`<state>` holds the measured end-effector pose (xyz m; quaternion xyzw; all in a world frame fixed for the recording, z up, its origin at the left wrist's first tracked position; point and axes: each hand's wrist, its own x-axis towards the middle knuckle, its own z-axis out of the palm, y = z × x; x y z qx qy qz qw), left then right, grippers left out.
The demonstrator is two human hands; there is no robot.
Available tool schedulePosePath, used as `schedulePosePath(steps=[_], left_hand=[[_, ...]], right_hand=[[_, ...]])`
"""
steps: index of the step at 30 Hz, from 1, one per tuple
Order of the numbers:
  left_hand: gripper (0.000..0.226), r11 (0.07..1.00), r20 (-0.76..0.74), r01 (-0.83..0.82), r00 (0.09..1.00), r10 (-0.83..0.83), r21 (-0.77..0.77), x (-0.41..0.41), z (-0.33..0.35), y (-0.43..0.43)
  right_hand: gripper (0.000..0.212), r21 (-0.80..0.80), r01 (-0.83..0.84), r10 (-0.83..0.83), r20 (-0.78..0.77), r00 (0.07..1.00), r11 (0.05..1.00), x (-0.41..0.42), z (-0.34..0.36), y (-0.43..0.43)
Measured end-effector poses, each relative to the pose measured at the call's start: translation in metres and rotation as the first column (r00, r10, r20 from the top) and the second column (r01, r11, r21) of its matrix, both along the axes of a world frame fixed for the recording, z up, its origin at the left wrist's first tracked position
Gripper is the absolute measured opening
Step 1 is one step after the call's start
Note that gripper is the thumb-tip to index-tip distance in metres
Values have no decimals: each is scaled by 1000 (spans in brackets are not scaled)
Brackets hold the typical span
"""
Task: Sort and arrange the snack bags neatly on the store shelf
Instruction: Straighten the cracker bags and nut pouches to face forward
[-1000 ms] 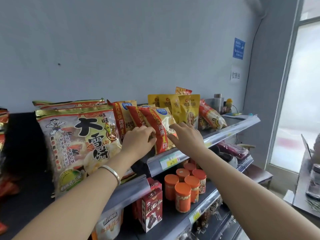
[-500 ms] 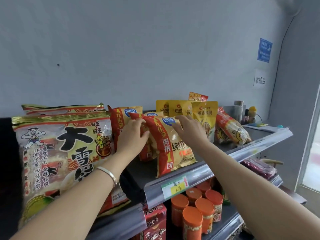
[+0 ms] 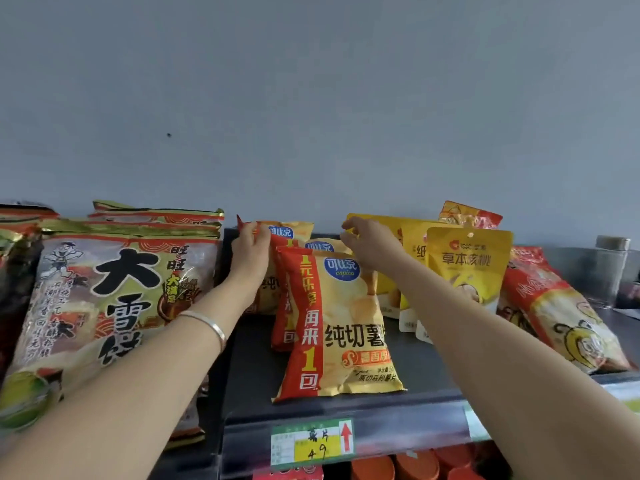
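Grey wall (image 3: pixel 311 98) fills the upper half of the frame. Dark shelf (image 3: pixel 252 368) runs across the lower half. Big cracker bags (image 3: pixel 114 292) stand stacked front to back at left, and the nearest one takes up the lower left.

At centre is a row of chip bags, one behind another. The front chip bag (image 3: pixel 339 327) is upright near the shelf's front edge, leaning back slightly. The rear chip bag (image 3: pixel 294 230) stands close to the wall.

At right, a red bag (image 3: pixel 561 313) lies tilted, its top toward the wall. Yellow pouches (image 3: pixel 467 265) stand between it and the chip bags, overlapping.

The hands are apart, both up at the back of the chip row:
- Left hand (image 3: pixel 251 258): at centre left, pinches the rear chip bag's top left corner.
- Right hand (image 3: pixel 367 247): at centre right, fingers bent at the bag tops where chips meet pouches. Can't tell if it grips anything.

Smaller items:
- Jar (image 3: pixel 609 271) with a metal lid at the far right.
- Price tag (image 3: pixel 311 443) on the shelf's front rail, bottom centre.
- Orange lids (image 3: pixel 415 465) below the rail.
- Silver bracelet (image 3: pixel 207 322) on the left wrist.
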<state>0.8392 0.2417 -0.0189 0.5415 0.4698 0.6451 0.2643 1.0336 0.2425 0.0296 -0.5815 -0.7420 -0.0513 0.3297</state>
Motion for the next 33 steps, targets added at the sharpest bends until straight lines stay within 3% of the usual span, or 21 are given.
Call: schedulePosePath(steps=[5,14,21,27,29,33], left_hand=[[53,987,29,-45,998,50,-153,-11,10,30],[65,978,19,-76,997,81,-195,-19,10,75],[71,977,43,92,995,-85,-194,-11,3,90],[84,956,48,198,980,-193,-218,-6,0,85],[75,964,53,177,984,-170,-197,-4,2,81],[62,995,-52,-72,996,69,-75,0,3,67]], right_hand=[[34,-47,-127,130,51,990,991,-12,11,28],[39,-133,-204,225,171,959,970,-44,35,77],[48,-329,-138,213,205,955,934,-58,37,101],[55,-357,-112,191,193,962,927,-49,35,101],[56,-339,-123,200,203,959,933,-46,34,97],[39,-91,-137,152,185,971,986,-33,37,85]])
